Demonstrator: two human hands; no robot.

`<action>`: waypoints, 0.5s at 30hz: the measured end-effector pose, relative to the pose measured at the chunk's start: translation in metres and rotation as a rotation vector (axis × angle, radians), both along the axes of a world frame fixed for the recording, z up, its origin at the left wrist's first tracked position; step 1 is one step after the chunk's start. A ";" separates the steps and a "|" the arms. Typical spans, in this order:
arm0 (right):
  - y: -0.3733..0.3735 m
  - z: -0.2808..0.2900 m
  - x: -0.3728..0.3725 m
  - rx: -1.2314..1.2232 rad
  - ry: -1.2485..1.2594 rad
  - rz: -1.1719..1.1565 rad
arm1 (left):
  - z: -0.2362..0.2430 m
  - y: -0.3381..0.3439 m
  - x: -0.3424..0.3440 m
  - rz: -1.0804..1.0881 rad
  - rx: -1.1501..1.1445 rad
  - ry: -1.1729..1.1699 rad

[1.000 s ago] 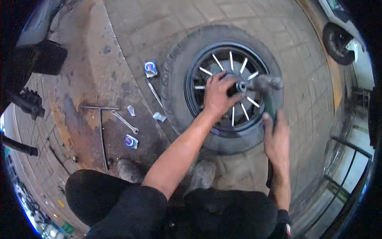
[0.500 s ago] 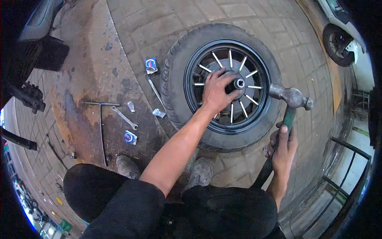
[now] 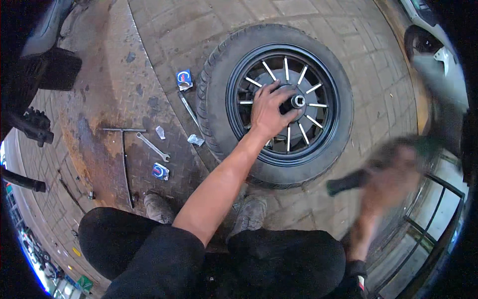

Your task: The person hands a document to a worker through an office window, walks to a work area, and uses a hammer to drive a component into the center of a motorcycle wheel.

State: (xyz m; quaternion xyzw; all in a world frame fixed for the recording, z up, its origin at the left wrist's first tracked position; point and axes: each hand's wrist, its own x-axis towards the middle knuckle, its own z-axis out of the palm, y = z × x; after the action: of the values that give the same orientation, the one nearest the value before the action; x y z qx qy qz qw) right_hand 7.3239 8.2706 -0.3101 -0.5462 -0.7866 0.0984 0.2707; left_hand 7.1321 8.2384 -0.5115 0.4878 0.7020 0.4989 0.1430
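A motorcycle wheel (image 3: 342, 94) with a black rim and pale-edged spokes lies flat on the paving in front of me. At its hub my left hand (image 3: 269, 108) is closed round a steel socket (image 3: 298, 101), which stands upright over the centre. Off to the right, my right hand (image 3: 396, 177) grips a ball-peen hammer (image 3: 346, 184) by its dark and green handle. Motion smears this hand and the hammer's head, which is raised away from the wheel at the far right.
Left of the wheel lie a T-handle wrench (image 3: 124, 164), a combination spanner (image 3: 153, 147), two small blue-and-white boxes (image 3: 184, 79), a metal rod (image 3: 188, 108) and plastic scraps (image 3: 195, 140). A metal frame (image 3: 443, 187) stands at the right; another wheel (image 3: 420, 42) is beyond.
My right hand has swung the hammer up and right, away from the wheel. The left hand stays on the socket at the hub. The whole view has shifted slightly.
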 end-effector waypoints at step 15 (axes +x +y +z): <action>-0.015 0.012 -0.007 -0.632 0.422 -0.110 | 0.001 0.004 0.002 -0.026 0.003 -0.019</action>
State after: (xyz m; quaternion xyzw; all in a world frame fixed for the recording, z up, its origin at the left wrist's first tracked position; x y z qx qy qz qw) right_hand 7.3170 8.2554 -0.2985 -0.6118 -0.6141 0.4314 0.2499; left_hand 7.1343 8.2429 -0.5101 0.4925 0.6934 0.5024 0.1555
